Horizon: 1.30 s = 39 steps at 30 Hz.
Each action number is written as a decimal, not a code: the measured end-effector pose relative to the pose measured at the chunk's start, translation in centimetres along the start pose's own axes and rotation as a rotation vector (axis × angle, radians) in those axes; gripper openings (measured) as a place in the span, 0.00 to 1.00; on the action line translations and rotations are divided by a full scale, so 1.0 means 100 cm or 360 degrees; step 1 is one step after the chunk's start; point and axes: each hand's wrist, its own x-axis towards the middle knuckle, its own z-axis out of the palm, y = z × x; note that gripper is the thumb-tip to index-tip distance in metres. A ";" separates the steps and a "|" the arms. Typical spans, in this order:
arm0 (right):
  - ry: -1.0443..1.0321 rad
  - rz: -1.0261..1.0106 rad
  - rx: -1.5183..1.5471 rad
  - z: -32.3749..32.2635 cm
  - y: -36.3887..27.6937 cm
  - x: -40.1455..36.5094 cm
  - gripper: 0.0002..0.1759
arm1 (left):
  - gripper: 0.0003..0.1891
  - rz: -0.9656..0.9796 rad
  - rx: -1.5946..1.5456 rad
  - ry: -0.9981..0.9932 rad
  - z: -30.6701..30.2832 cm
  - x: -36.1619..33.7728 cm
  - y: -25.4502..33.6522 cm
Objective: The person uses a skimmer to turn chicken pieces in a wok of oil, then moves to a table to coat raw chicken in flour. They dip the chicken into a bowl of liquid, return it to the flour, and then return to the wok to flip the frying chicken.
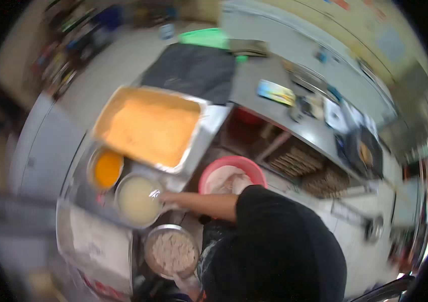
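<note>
My left hand [190, 287] grips the near rim of a round metal bowl [148, 254], with its thumb over the edge. Pale, lumpy pieces [174, 250] that look like coated meat fill this bowl. My right hand [168, 198] reaches to the edge of a second metal bowl, which holds a pale yellowish liquid [137, 202]. A small shiny bit [154, 193] shows at its fingertips, which look closed but are blurred. What they hold cannot be made out.
Orange crumbs [153, 123] fill a large tray behind the bowls. Beside it stands a bowl of orange liquid [107, 169]. A tray of white powder [98, 241] lies near the left hand's bowl. A pink tub [262, 176] stands beside my right arm. Beyond runs a metal counter [254, 73].
</note>
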 end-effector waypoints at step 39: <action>-0.0158 -0.0279 -0.0105 -0.145 -0.034 -0.220 0.21 | 0.26 -0.0146 0.0503 -0.0176 0.160 -0.108 -0.217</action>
